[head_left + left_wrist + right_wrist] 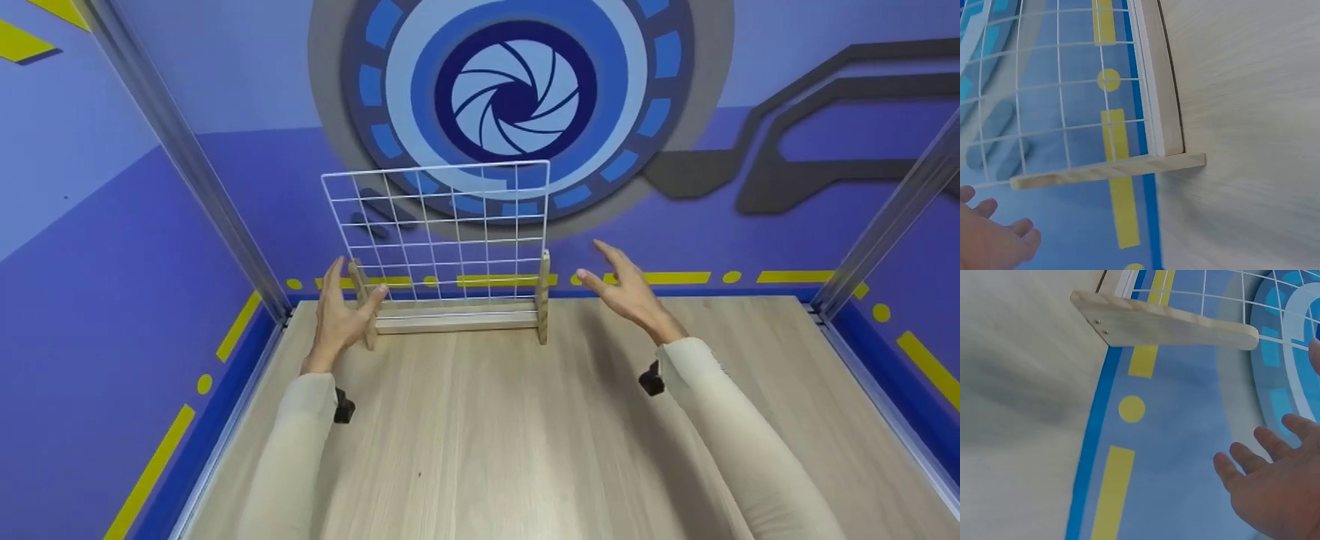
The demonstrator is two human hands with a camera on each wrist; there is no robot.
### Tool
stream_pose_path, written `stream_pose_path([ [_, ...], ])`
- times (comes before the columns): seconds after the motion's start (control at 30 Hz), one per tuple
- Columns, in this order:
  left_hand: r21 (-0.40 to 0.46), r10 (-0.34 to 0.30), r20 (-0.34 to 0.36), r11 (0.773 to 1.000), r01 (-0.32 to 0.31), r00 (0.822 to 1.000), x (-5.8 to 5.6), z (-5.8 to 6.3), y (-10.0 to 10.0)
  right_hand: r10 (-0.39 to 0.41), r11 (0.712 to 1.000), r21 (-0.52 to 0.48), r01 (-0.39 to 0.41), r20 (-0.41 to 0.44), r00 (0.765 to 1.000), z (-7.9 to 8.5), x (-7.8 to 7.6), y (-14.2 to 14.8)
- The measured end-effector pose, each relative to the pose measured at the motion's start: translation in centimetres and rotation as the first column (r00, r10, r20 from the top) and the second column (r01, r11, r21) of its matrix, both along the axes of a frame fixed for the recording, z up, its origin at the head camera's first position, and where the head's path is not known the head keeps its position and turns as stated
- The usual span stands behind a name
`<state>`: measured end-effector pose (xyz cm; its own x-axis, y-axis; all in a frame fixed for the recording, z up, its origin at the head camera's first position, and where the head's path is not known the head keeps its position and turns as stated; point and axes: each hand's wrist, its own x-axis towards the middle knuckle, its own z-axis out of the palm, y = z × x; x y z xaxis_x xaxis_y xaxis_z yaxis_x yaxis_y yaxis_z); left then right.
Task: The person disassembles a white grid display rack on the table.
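A white wire grid panel (450,232) stands upright in a wooden base (457,322) near the back of the table. My left hand (337,322) is beside the stand's left wooden side piece (1106,169), fingers spread; in the left wrist view a gap shows between fingers and wood. To the right of the stand hovers my right hand (630,295), thumb and fingers apart with nothing between them. The right side piece (1168,323), with two small screws, is apart from that hand in the right wrist view.
The light wooden tabletop (480,427) reaches back to a blue-purple wall (247,172) with yellow marks and a round shutter design (517,101). Metal posts rise at the left (180,142) and right (885,217) corners. A black wrist device (652,379) is at the right cuff.
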<state>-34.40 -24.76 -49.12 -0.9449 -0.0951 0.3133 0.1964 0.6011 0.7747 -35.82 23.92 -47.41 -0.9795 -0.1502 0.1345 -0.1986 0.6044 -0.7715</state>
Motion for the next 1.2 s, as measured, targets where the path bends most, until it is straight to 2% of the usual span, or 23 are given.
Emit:
stream_pose_path([
  [0.2,0.113,0.003,0.151,0.993,-0.02,0.989,-1.3,-0.5,-0.7,0.03,0.994,-0.109,-0.026,0.03,0.999,-0.7,-1.0,-1.8],
  [0.4,0.217,-0.008,0.276,0.975,-0.054,0.961,-2.3,-0.9,-1.3,0.05,0.974,-0.222,-0.039,0.044,0.998,-1.6,-2.0,-3.3],
  [0.53,0.279,-0.014,0.328,0.957,-0.083,0.944,-2.8,-1.1,-1.3,0.065,0.96,-0.277,-0.048,0.05,0.997,-2.3,-2.5,-4.2],
  [0.77,0.385,-0.033,0.35,0.916,-0.112,0.936,-3.8,-1.0,-1.1,0.065,0.93,-0.365,-0.045,0.042,0.997,-3.2,-3.1,-5.8],
  [0.87,0.386,-0.034,0.364,0.915,-0.118,0.931,-4.0,-1.1,-1.1,0.068,0.925,-0.378,-0.047,0.041,0.997,-3.5,-3.4,-6.5],
  [1.03,0.358,-0.016,0.38,0.925,-0.131,0.925,-4.5,-1.1,-0.8,0.051,0.92,-0.39,-0.04,0.019,0.999,-3.6,-3.6,-7.5],
  [1.1,0.332,0.0,0.375,0.934,-0.134,0.927,-4.6,-1.0,-0.7,0.045,0.914,-0.404,-0.041,0.002,0.999,-3.6,-3.6,-7.7],
  [1.2,0.304,0.009,0.329,0.946,-0.115,0.944,-4.8,-1.1,-0.4,0.033,0.907,-0.42,-0.039,-0.021,0.999,-3.7,-3.6,-7.8],
])
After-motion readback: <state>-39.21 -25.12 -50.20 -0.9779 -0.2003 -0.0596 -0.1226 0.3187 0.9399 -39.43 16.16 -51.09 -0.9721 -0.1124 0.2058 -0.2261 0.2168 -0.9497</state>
